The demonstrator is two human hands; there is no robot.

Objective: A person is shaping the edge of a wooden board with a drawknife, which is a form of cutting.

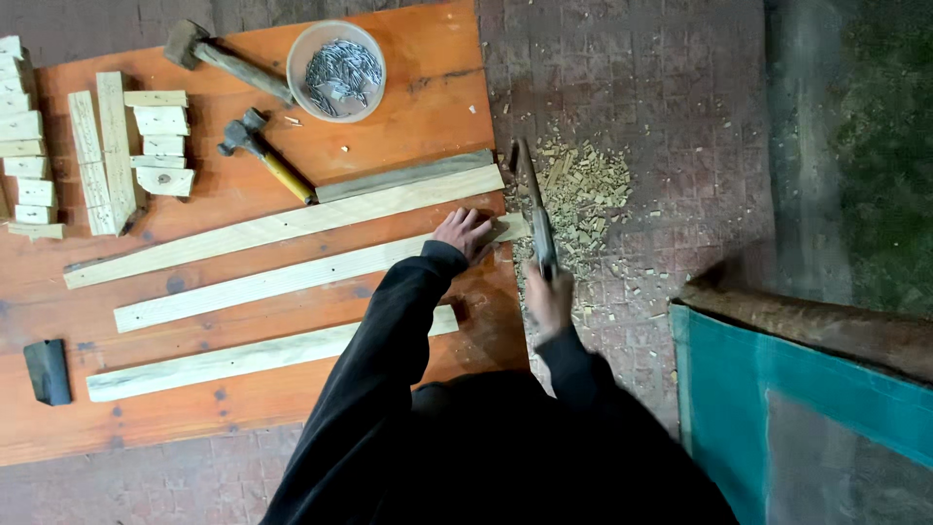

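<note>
An orange wooden tabletop point(292, 408) lies on a brick floor point(661, 97), filling the left of the scene. Three long pale slats lie across it, with a grey strip beside the far one. The left hand point(462, 231) presses flat, fingers spread, on the right end of the middle slat point(292, 277), which reaches the tabletop's right edge. Just right of that end, the right hand point(547, 299) is clamped on the handle of a long dark blade point(533, 199), blurred. Wood chips point(583, 190) litter the floor beside it. Far left lie short wood blocks point(160, 141), two hammers point(255, 151) and a bowl of nails point(337, 71).
</note>
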